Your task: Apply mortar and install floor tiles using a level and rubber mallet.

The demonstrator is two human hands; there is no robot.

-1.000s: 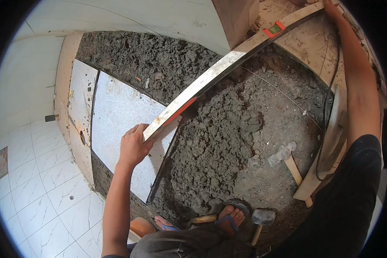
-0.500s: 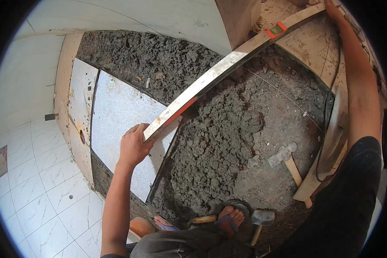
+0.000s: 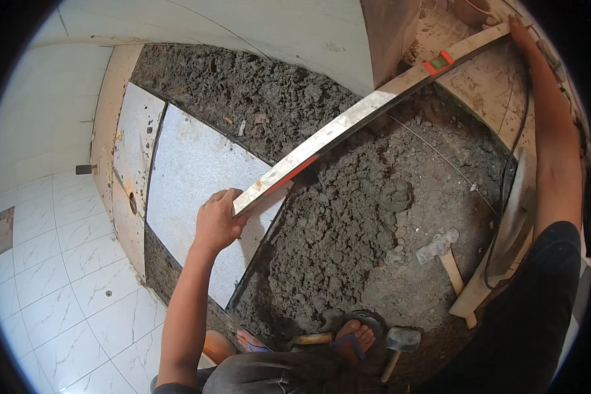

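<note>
A long metal spirit level (image 3: pixel 348 125) with an orange-framed green vial spans diagonally from the grey floor tile to the tiled ledge at the upper right. My left hand (image 3: pixel 220 220) is closed round its near end, above the light grey tile (image 3: pixel 197 164). At the far end, my right hand (image 3: pixel 521 36) grips the level, its fingers partly hidden. Below the level lies rough wet mortar (image 3: pixel 335 230), along the tile's right edge. Another strip of mortar (image 3: pixel 243 85) runs along the wall beyond the tile.
A hammer (image 3: pixel 448 259) lies on the grey bed at right, and a rubber mallet (image 3: pixel 400 341) rests by my right foot. A thin string (image 3: pixel 440 154) crosses the bed. A dark cable (image 3: pixel 505 177) hangs beside boards on the right. White marbled tiles (image 3: pixel 72 289) cover the lower left floor.
The whole scene has shifted slightly right and mostly downward in the view. Both hands keep hold of the spirit level, which lies across nearly the same place; a bucket shows more at the top right.
</note>
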